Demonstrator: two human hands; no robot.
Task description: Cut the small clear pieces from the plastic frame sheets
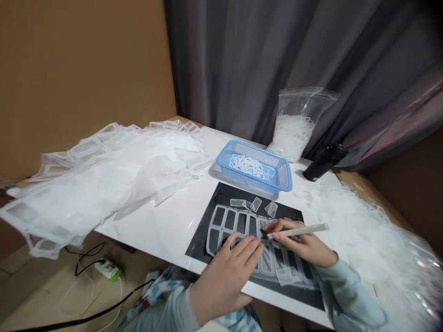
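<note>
On a black mat [200,242] lies a translucent sheet [217,229] with rows of rectangular openings. My left hand [230,272] rests on the sheet's near left part, palm down with its fingers spread. In my right hand [294,240] is a pale, flat stick-like tool [313,229], held in a pinch, its dark tip low over the sheet's middle, close to my left fingertips. Small clear rectangular pieces [272,209] lie along the far side of the mat, and another clear piece [288,275] is on the sheet's near right part.
Behind the mat stands a blue basket [284,175] holding thin white frames. A heap of translucent sheets [104,170] covers the table's left. Toward the back right are a filled zip bag [292,133] and a black cylinder [323,162]; white scraps [367,240] pile at right.
</note>
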